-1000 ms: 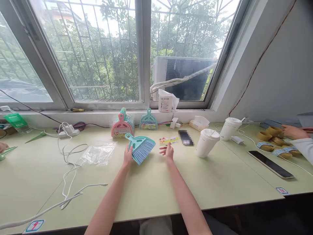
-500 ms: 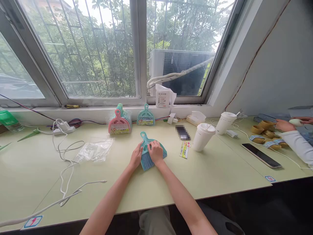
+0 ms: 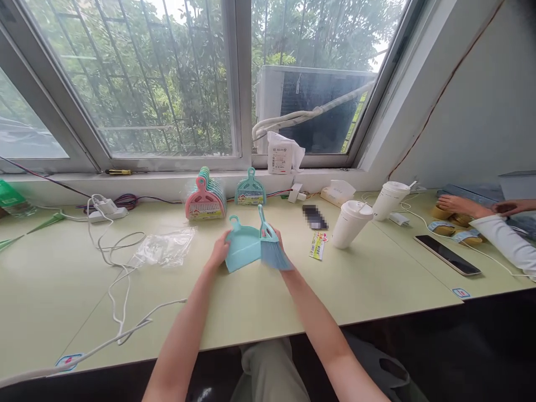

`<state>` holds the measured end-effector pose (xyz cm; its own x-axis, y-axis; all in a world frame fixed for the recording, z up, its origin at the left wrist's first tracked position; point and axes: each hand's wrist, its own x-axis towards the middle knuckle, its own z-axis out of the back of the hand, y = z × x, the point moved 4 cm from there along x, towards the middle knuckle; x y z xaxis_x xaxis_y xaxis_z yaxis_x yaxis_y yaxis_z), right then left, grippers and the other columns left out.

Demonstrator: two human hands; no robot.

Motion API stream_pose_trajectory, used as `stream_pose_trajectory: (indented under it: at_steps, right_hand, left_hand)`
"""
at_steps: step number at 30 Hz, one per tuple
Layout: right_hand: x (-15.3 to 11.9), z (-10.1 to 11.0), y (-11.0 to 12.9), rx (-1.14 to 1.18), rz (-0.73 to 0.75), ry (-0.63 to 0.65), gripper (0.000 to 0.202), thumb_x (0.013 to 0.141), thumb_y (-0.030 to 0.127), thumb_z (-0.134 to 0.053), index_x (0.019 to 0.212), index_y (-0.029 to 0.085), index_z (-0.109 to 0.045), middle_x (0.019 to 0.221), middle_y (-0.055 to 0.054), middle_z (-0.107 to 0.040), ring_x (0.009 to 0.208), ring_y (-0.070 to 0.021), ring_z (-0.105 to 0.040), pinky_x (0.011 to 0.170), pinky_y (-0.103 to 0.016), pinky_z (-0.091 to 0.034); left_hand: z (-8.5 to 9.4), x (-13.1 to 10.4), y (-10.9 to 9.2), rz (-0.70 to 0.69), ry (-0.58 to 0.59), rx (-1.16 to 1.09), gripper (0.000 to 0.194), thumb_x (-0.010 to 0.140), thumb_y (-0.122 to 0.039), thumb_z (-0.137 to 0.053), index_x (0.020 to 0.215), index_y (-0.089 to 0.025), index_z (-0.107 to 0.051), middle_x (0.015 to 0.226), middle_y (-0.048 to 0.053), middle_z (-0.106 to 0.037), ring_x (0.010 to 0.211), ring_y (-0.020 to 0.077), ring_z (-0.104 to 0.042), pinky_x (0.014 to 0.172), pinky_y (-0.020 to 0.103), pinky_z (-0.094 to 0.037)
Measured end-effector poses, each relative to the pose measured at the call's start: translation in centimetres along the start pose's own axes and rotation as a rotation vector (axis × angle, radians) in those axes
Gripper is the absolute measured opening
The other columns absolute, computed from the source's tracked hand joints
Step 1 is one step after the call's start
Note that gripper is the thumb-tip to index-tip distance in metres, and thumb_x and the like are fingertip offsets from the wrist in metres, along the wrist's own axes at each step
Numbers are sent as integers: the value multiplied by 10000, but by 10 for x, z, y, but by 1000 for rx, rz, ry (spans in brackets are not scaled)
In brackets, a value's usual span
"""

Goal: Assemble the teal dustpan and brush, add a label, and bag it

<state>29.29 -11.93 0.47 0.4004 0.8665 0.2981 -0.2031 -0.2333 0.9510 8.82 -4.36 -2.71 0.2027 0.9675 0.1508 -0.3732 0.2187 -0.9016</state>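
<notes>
A light teal dustpan is tilted just over the table, its left side gripped by my left hand. My right hand is closed around a small teal hand brush, partly hidden behind it. The brush's blue bristles point down and to the right, slightly blurred. Brush and dustpan are side by side, the brush overlapping the pan's right edge. Behind them stands a row of packed dustpan sets with a pink one in front. One more teal set leans at the windowsill.
Right of my hands lie a label card, a blurred-out dark object and white cups. A clear plastic bag and white cables lie left. Farther right are a phone and a co-worker's hands.
The brush has come away from the dustpan. My right hand moved right with the brush, while my left hand shifted left with the pan. The co-worker's hand moved left.
</notes>
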Motion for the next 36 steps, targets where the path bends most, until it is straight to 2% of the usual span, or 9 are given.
stream_pose_trajectory:
  at_steps: [2,5,13,20,25,28,30,33,36]
  right_hand:
    - [2,14,2,-233,71,-74,398,902,407,-373,576,214,-496,605,7,-540,620,-150,-487,685,-275,-350]
    - [2,30,-2,-691,165,-181,384,891,329,-423,551,195,-541,650,-47,-598,693,-171,-521,784,-330,-319]
    - [2,34,-18,-1176,118,-133,346,917,230,-367,770,149,-669,892,-127,-663,927,-242,-504,847,-394,-259]
    - [1,30,-22,-1179,61,-81,239,853,315,-498,1022,197,-619,990,-114,-662,978,-257,-506,859,-395,-238]
    - [3,33,-29,-1140,-16,-44,311,776,265,-552,1073,192,-607,963,-105,-681,989,-254,-528,876,-389,-227]
    - [5,40,-29,-1104,-35,-89,321,750,229,-555,1063,177,-604,913,-106,-691,973,-254,-541,897,-392,-215]
    - [6,43,-25,-1050,-12,-138,307,757,234,-544,1056,185,-595,894,-93,-693,957,-249,-547,906,-394,-213]
    - [3,37,-16,-947,91,-166,251,789,261,-522,1030,230,-584,908,-55,-692,940,-226,-552,910,-385,-221]
    - [-2,21,-13,-903,177,-89,199,802,270,-532,993,261,-587,903,-31,-693,936,-211,-556,915,-379,-230]
  left_hand:
    - [24,4,13,53,-92,112,467,756,-202,-519,1216,-263,-574,1079,80,-664,1053,313,-572,932,445,-403]
    - [43,3,21,51,-61,261,411,739,-191,-528,1127,-282,-630,1119,63,-651,1079,307,-546,908,414,-407]
    - [47,-4,6,12,-51,484,327,848,-367,-444,1088,-259,-639,1088,29,-648,953,205,-563,789,292,-427]
    - [56,-7,2,22,-121,470,330,807,-496,-513,1001,-269,-655,1046,18,-670,898,202,-592,699,275,-420]
    - [54,-7,6,67,-141,544,225,793,-412,-546,907,-262,-670,926,23,-703,877,221,-618,685,279,-405]
    - [59,-7,8,97,-195,563,260,797,-355,-528,1004,-244,-640,903,45,-704,876,228,-621,676,281,-400]
    - [59,-7,8,131,-168,576,218,800,-346,-509,919,-221,-642,853,56,-700,842,224,-621,646,274,-390]
    - [44,-10,2,111,-57,659,243,822,-360,-457,691,-210,-596,686,55,-667,772,218,-607,603,270,-362]
    - [11,-20,-15,-25,25,746,293,841,-369,-432,632,-210,-562,651,53,-645,745,214,-591,603,274,-345]
